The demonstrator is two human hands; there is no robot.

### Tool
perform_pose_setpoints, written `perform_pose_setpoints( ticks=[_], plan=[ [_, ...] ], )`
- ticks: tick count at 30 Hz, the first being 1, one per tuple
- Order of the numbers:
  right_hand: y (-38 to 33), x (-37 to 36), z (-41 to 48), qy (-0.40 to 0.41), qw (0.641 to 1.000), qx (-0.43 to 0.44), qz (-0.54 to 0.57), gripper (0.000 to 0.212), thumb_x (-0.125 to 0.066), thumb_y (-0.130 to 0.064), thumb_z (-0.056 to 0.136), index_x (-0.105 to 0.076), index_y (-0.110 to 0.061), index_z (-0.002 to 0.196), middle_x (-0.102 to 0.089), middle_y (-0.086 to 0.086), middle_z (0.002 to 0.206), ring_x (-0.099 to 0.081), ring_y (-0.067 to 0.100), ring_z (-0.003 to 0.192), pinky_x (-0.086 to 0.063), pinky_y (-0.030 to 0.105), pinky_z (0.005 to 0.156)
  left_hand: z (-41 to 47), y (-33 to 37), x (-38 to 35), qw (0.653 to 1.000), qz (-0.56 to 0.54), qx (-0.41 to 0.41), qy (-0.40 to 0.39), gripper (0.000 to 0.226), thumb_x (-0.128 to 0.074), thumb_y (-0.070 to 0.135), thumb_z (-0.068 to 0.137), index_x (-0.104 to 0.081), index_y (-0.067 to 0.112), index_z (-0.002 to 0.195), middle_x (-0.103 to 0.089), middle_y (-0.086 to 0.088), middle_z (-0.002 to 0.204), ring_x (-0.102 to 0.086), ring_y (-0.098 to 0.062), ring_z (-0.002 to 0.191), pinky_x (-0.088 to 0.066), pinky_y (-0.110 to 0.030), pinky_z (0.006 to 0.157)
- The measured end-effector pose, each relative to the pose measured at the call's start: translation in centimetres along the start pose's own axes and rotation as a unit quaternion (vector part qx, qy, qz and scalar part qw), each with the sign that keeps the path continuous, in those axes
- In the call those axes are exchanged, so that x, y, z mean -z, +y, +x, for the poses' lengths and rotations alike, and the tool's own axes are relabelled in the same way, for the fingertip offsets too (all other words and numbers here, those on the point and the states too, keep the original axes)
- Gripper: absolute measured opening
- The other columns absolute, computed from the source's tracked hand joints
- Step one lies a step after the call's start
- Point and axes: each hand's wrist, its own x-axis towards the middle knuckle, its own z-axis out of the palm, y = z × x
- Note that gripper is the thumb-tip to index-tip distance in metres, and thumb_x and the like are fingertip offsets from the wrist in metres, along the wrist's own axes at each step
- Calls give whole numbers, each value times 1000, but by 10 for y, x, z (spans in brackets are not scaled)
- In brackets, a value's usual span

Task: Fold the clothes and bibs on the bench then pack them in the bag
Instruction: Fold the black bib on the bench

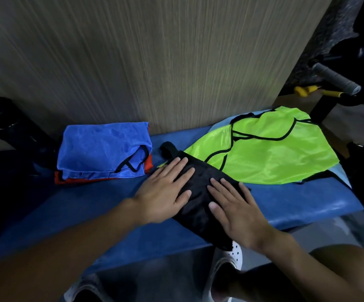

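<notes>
Nearest to the camera, the person's two white shoes (pixel 231 256) stand on the floor under the front edge of the blue padded surface (pixel 296 205). On this surface lies a black garment (pixel 198 192), already folded narrow, with one end hanging a little over the front edge. Both hands are spread flat with the fingers wide and press on it; they hold nothing. The left hand (pixel 165 190) lies on its left side and the right hand (pixel 235 208) on its right side. The cloth looks thin, soft and light, so it probably will slide and open again if it is lifted by one corner; it seems better to take it by the folded edges with both hands. Further back on the left, a folded blue mesh bib (pixel 102 149) sits on top of a red one (pixel 72 180). On the right, a green bib (pixel 263 149) is spread unfolded, touching the black garment. A dark bag (pixel 9 127) stands at the far left.
</notes>
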Motion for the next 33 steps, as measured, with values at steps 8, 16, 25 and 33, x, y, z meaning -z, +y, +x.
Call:
perform_pose_setpoints(
  ticks=[8,16,25,33],
  plan=[
    [-34,-2,-2,52,998,-45,8,71,-15,-55,102,-45,-7,145,-37,11,155,-28,24,146,-21,49,115,5,16,9,989,118,-49,79,61,-31,47,98,-48,15,146,-39,-13,156,-32,-27,147,-24,-47,119],
    [-20,-15,-10,10,997,-17,-77,67,-30,-54,98,-43,-11,147,-34,11,157,-30,28,145,-29,56,112,7,1,-13,995,85,-40,18,70,-17,56,99,-14,21,160,-3,-7,168,0,-17,155,-7,-44,124],
    [-1,1,5,120,972,-202,-13,57,-66,-51,80,-53,-16,124,-58,8,112,-53,32,104,-40,47,84,37,-20,27,995,70,-69,-4,71,-39,61,93,-25,29,155,-36,0,156,-23,-17,149,3,-42,124],
    [4,7,13,107,978,-176,41,39,-81,-43,69,-67,-22,99,-56,-2,96,-44,25,100,-22,37,83,40,-18,45,997,27,-17,-73,77,-59,77,75,-49,27,132,-46,9,115,-51,-17,111,-36,-33,102]
  ],
)
